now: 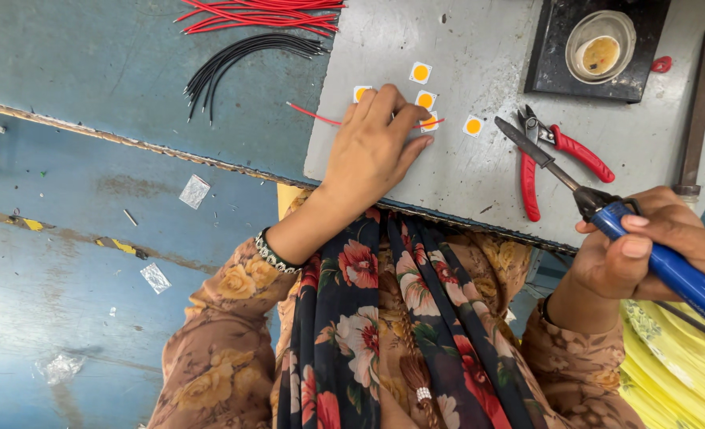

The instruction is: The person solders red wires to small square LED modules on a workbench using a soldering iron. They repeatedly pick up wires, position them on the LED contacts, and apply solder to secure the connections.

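The scene is evenly and brightly lit from above; soft shadows are cast, focus is kept sharp, slight edge distortion is seen

The left hand (372, 147) hid part of the red wire (312, 114) and one small square chip (360, 93) beneath its fingers, while the blue soldering iron (662, 262) in the right hand (646, 254) ran off the picture's right edge.

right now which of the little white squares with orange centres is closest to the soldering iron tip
The square lying alone on the right, just left of the iron's tip. The others sit clustered at the left hand, one square above them.
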